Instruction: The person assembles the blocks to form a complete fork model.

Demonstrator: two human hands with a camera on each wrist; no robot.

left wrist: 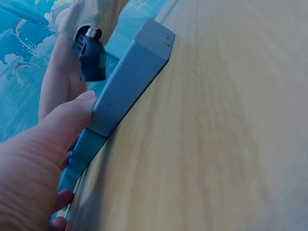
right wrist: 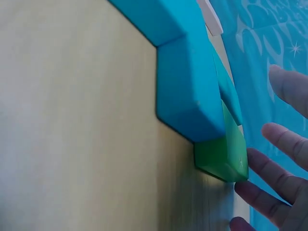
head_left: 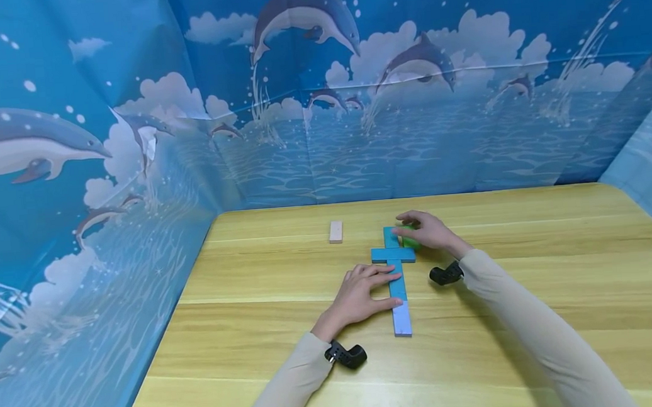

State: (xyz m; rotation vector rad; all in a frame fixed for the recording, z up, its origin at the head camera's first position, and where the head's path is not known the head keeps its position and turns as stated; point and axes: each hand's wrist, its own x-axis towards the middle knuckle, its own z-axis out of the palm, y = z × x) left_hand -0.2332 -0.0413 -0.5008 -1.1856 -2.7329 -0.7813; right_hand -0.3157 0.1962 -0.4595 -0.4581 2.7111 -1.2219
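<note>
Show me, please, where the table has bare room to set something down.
The table is bare from its left edge to the pale block, and from the right sleeve to the right edge. The middle is crowded: blue blocks, a lilac block and a green block sit close together, with the left hand and right hand at them.
</note>
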